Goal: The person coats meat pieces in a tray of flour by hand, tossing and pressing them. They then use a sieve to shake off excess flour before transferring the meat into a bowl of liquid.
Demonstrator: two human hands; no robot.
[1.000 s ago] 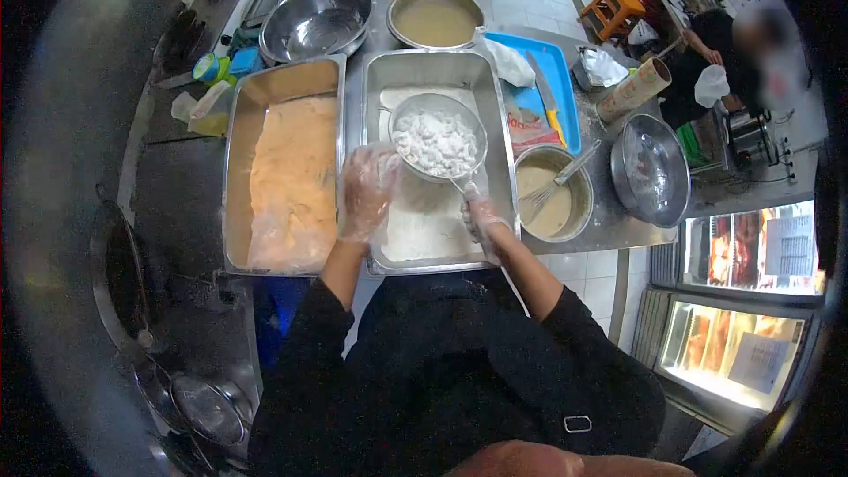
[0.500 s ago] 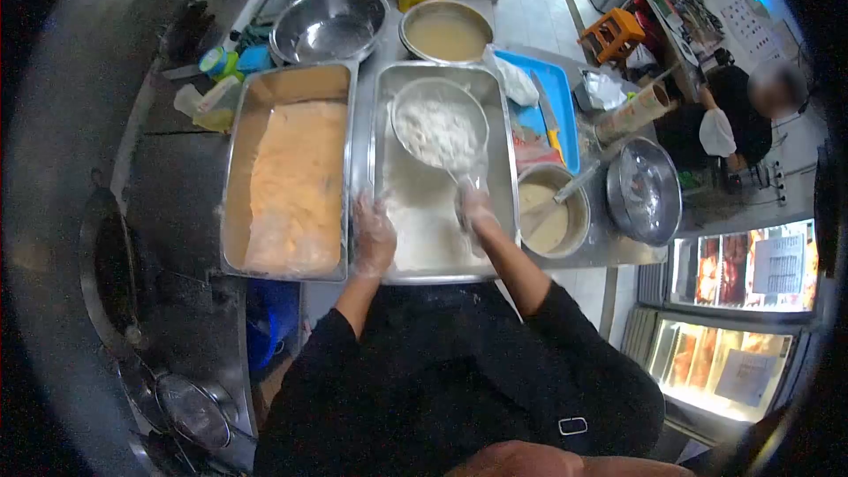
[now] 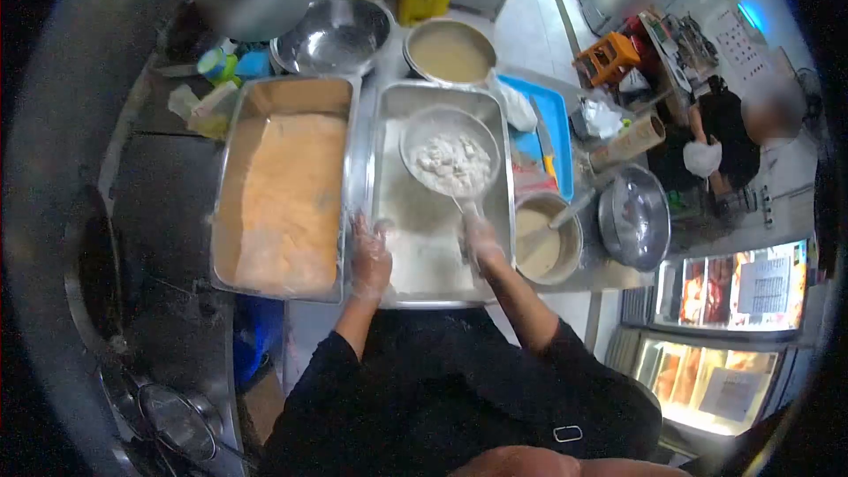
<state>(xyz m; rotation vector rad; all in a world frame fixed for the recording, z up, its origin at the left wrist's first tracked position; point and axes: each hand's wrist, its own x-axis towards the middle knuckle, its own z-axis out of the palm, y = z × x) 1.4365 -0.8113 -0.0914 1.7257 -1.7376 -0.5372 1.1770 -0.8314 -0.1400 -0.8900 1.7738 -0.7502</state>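
My right hand (image 3: 480, 243), in a clear glove, is closed around the handle of a round sieve (image 3: 408, 137). Lumpy white flour (image 3: 455, 162) lies in the sieve, which is over a deep steel tray (image 3: 415, 287) with a white powdery layer inside. At that tray's left rim is my gloved left hand (image 3: 372, 261), fingers and thumb apart and holding nothing I can see. To its left stands a second steel tray (image 3: 340, 293) with orange-tinted powder (image 3: 296, 185).
Behind the trays are a steel bowl (image 3: 331, 35) and a pot of cloudy liquid (image 3: 452, 53). On the right are a blue tray (image 3: 555, 115) with a knife (image 3: 543, 143), a batter pot (image 3: 541, 252) and another steel bowl (image 3: 634, 216). A person (image 3: 729, 132) is farther right.
The flour in the sieve has shifted into a lower, looser heap. My right hand keeps its hold on the handle. The whole view has tilted slightly, so the trays appear lower.
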